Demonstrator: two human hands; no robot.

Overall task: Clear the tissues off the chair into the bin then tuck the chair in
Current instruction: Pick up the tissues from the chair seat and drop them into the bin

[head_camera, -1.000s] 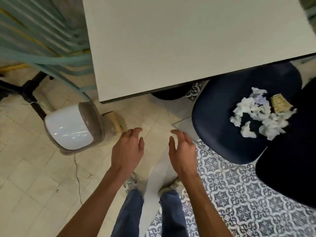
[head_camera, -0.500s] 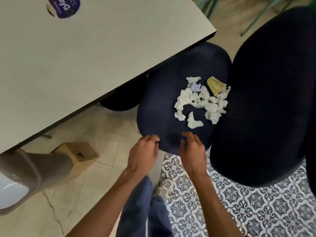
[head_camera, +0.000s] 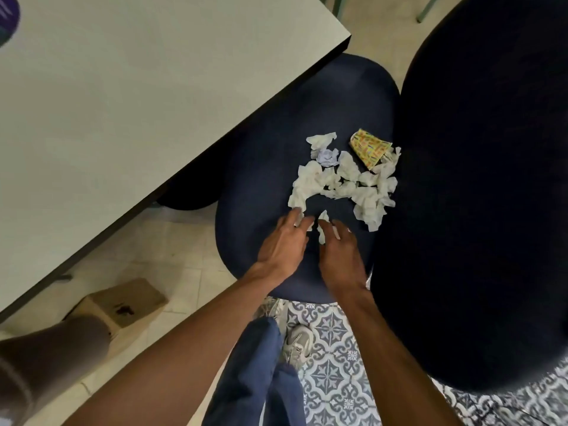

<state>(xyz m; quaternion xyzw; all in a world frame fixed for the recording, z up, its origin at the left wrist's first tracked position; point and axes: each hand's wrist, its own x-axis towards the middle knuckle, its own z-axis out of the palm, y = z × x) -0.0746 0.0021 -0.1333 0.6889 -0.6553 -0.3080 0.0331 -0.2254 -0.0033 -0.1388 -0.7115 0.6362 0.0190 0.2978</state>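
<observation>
Left hand (head_camera: 282, 245) and right hand (head_camera: 338, 253), spread and gripping nothing, touch the six o'clock edge of the tissues (head_camera: 344, 182); cupping the heap from nine and three o'clock seems wisest.

Looking down, my left hand (head_camera: 284, 241) and right hand (head_camera: 338, 250) lie side by side on a dark blue chair seat (head_camera: 261, 167). Their outstretched fingers touch the near edge of a heap of crumpled white tissues (head_camera: 338, 179). A yellow patterned wrapper (head_camera: 368, 147) sits at the heap's far side. A pale table (head_camera: 123, 103) overhangs the seat.
</observation>
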